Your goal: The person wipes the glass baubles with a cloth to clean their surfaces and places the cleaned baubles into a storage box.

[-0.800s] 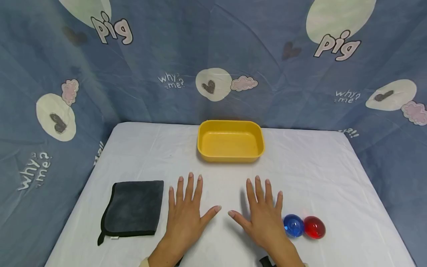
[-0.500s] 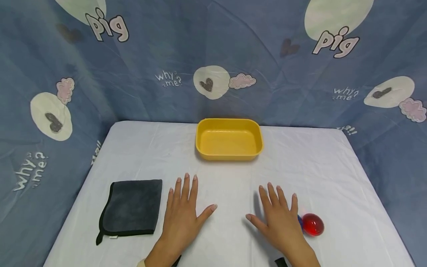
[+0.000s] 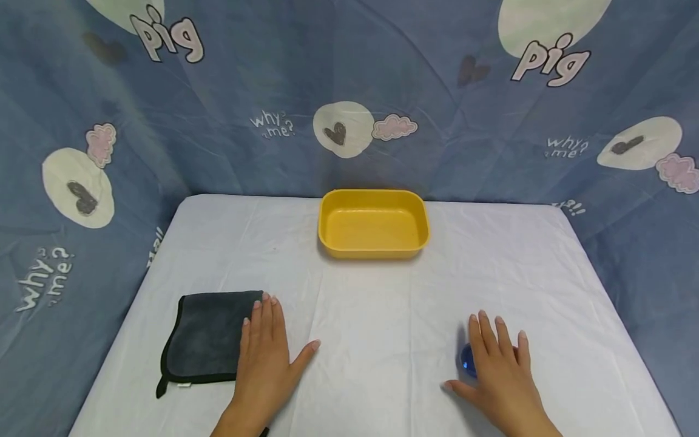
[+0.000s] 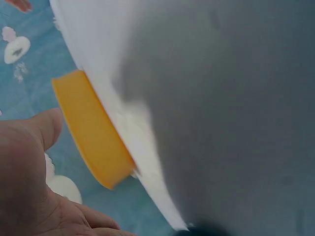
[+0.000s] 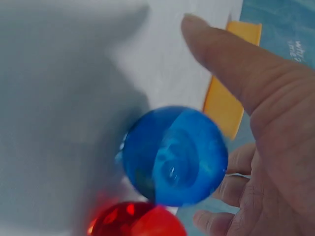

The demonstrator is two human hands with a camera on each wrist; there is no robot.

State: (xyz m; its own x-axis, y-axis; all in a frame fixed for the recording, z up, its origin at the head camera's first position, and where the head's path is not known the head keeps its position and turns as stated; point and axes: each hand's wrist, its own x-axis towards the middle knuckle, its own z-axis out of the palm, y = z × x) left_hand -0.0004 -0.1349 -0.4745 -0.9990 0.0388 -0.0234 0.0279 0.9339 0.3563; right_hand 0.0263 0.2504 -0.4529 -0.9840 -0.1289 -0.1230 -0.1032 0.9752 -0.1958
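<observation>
My right hand hovers with its fingers extended over two clear balls and holds nothing. The blue ball shows between thumb and forefinger; in the right wrist view the blue ball sits beside the red ball. From the head, the red ball is almost wholly hidden under that hand. My left hand, fingers straight and thumb spread, is over the right edge of a dark grey folded cloth. Whether it touches the cloth I cannot tell.
A yellow rectangular tub stands at the back middle of the white-covered table. A blue patterned curtain hangs behind the table and along both sides.
My right hand has moved right, from beside the balls to above them. My left hand has shifted left onto the cloth's edge. The balls, cloth and tub stay put.
</observation>
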